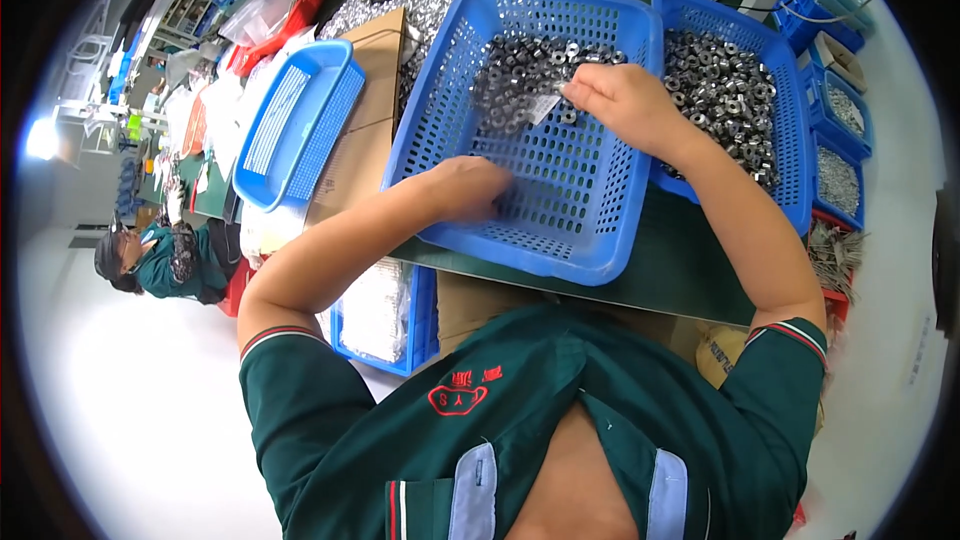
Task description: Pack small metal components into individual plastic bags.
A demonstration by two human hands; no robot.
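Fingers [590, 90] of the right hand [632, 108] pinched together, apparently on the edge of a clear plastic bag [505, 105] with a white label [543, 109]. Bag lies just left of those fingertips, over or among metal nuts [597, 52] at the far end of the large blue basket [560, 267]; can't tell which nuts are inside it. Bag's long axis unclear, plastic crumpled. Right hand is nearer, touching; left hand [470, 187] is apart, on the near-left side of the basket. Right forearm comes in from lower right over the right rim, elbow bent, wrist angled leftward. Left forearm crosses the left rim, pointing right; hand looks curled but motion-blurred, can't tell whether it holds anything.
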